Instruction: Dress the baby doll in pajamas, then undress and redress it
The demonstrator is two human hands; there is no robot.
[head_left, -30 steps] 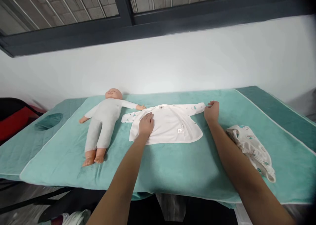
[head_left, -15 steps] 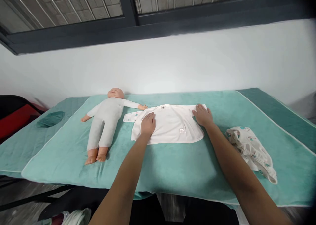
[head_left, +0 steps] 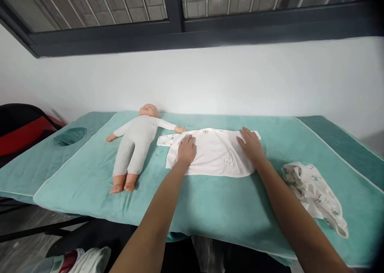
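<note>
A white baby shirt (head_left: 214, 153) lies spread on the green bed cover, its printed left sleeve stretched out to the side. Flat on the left part of the shirt rests my left hand (head_left: 187, 150), fingers extended. My right hand (head_left: 251, 145) is at the shirt's right side by the other sleeve, fingers spread, holding nothing; whether it presses on the cloth I cannot tell. To the left a baby doll (head_left: 136, 139) in a pale grey suit lies on its back, arms out, one hand close to the shirt sleeve.
Crumpled printed baby pants (head_left: 316, 193) lie on the right of the green bed (head_left: 228, 209). The bed has a face hole (head_left: 70, 136) at left. A red and black chair (head_left: 25, 131) stands beyond it. Folded cloths (head_left: 87, 261) sit below the near edge. A white wall (head_left: 210, 81) runs behind.
The camera view has shifted, moving the scene slightly right. My right hand has slid a little off the sleeve area toward the shirt's body; my left hand stays on the shirt.
</note>
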